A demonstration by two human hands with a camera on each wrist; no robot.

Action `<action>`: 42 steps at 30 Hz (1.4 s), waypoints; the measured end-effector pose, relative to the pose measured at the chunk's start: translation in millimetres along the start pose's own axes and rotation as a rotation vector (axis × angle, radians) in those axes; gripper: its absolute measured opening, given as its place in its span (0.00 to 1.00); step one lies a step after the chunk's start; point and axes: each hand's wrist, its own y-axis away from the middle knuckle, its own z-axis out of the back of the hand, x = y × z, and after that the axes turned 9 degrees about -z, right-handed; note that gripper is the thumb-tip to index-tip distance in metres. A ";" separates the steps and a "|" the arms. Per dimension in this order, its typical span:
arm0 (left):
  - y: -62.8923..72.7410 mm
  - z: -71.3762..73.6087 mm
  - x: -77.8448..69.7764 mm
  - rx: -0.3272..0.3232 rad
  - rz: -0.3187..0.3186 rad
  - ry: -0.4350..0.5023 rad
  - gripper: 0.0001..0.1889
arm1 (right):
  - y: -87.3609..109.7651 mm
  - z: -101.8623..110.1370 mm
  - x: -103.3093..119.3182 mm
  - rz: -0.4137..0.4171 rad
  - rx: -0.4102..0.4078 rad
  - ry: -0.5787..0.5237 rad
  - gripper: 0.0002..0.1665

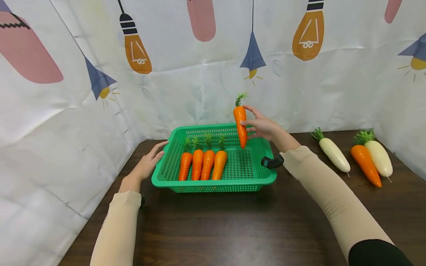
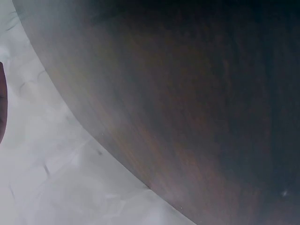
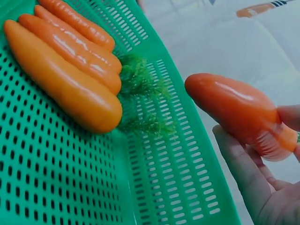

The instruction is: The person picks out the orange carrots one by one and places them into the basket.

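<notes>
My right hand (image 1: 263, 125) pinches an orange carrot (image 1: 240, 122) with a leafy green top, holding it upright above the right part of a green plastic basket (image 1: 213, 183). In the right wrist view, thumb and fingers lie around this carrot (image 3: 234, 105), toward its thick end. Several carrots lie side by side in the left half of the basket, the nearest to the held one being a lighter orange carrot (image 1: 219, 165). My left hand (image 1: 148, 162) is at the basket's left rim, fingers extended along it; whether it bears on the rim is hard to tell.
To the right on the dark wooden table (image 1: 213, 229) lie a white radish (image 1: 334, 154), another carrot (image 1: 366, 165) and a second white radish (image 1: 379, 158). A white patterned curtain (image 1: 213, 81) hangs behind and on the left. The left wrist view shows mostly tabletop.
</notes>
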 end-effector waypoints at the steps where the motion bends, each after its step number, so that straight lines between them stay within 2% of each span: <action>1: -0.3 0.1 0.1 0.000 0.000 -0.001 0.29 | -1.9 -1.0 -0.2 0.001 -0.004 -0.010 0.46; 9: -1.5 0.2 2.5 0.002 0.008 -0.002 0.29 | -14.3 -11.0 -3.0 -0.005 -0.018 -0.007 0.46; 17: -0.3 -0.2 1.7 0.003 0.004 0.009 0.29 | -17.5 -23.1 -2.9 -0.016 -0.013 -0.020 0.47; 25: -0.3 -0.1 0.6 0.000 0.014 -0.009 0.30 | -19.4 -24.9 -5.1 -0.040 -0.010 0.008 0.46; 29: -0.2 -0.9 -0.2 -0.004 0.016 -0.015 0.29 | -18.6 -26.4 -6.2 -0.050 0.002 0.052 0.46; 37: -0.3 -1.8 -0.3 -0.006 0.007 -0.012 0.30 | -18.8 -29.7 -11.5 -0.071 0.072 0.216 0.50; 42: -0.5 -1.7 -0.2 -0.008 0.010 -0.012 0.30 | -18.8 -30.7 -14.6 -0.088 0.090 0.247 0.48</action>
